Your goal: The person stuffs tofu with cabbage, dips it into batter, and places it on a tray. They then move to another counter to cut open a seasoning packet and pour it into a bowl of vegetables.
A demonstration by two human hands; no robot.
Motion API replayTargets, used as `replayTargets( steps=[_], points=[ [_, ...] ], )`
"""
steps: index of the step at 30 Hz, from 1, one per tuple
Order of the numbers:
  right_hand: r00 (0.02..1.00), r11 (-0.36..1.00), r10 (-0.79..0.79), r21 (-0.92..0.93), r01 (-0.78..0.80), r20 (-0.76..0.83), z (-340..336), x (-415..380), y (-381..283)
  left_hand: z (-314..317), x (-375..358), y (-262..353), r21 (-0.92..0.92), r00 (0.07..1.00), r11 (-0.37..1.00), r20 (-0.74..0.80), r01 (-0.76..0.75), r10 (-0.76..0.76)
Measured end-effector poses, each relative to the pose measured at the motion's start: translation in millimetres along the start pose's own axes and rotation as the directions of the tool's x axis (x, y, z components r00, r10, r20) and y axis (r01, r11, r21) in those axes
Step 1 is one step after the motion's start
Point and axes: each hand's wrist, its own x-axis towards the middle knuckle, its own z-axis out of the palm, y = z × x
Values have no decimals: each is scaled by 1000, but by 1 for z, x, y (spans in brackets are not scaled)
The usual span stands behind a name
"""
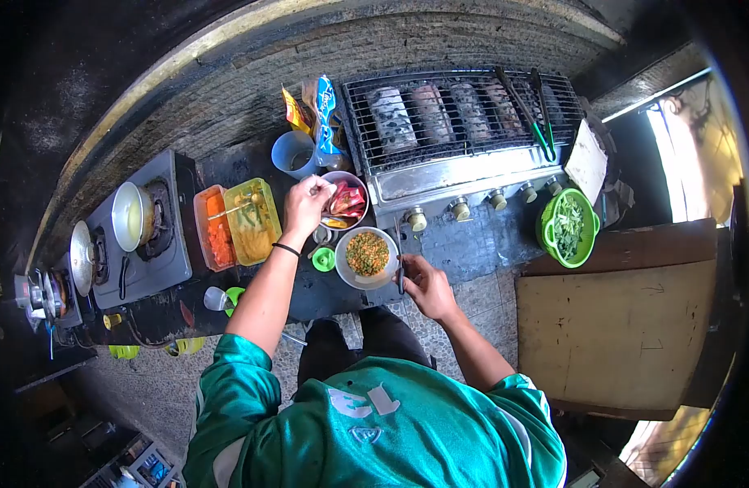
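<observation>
My left hand (303, 210) is closed in a pinch at the left edge of a bowl of red and yellow sachets (347, 202); I cannot tell what its fingertips hold. In my right hand (427, 288) is a slim black-handled utensil (400, 281), pointing away from me along the right side of a pale bowl (360, 282). Chopped orange and green food (367, 254) fills the middle of that bowl. Just left of it stands a small bright green container (323, 259).
A charcoal-dusted grill (472, 159) with tongs (537, 122) lies ahead right; a green basket of leaves (568, 228) stands beyond it. Leftward are an orange tub (215, 236), a yellow tub (255, 224), a blue cup (294, 154) and a stove (164, 259) with a pan (130, 216).
</observation>
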Motion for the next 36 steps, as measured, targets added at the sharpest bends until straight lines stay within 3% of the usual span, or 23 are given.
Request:
replayTargets(
  steps=[5,7,8,12,23,25,30,33,36],
  points=[
    [999,999,5,-35,-3,45,5,3,5,-12,-7,13,136,999,991,36,12,-17],
    [999,1000,-24,2,24,46,8,4,7,-14,-12,20,397,906,815,148,-422,397],
    [999,1000,-26,-2,26,46,8,3,5,-15,-12,22,444,903,787,236,-429,359],
    [998,998,-55,22,54,30,10,1,10,-12,-20,34,637,932,684,294,-356,212],
    [998,998,-63,19,63,24,-2,-10,9,-18,-15,24,607,895,658,321,-444,308],
    [999,1000,-11,30,10,49,-6,-13,4,-23,-14,25,490,872,723,317,-487,372],
    [997,996,-74,54,74,2,-3,-14,12,-34,-9,42,304,755,692,310,-654,577],
    [995,994,-100,33,100,-16,-3,-10,9,-40,-6,47,280,788,745,347,-605,509],
    [993,993,-120,-23,120,-7,-6,-4,5,-43,-8,68,254,820,785,277,-565,501]
  ],
)
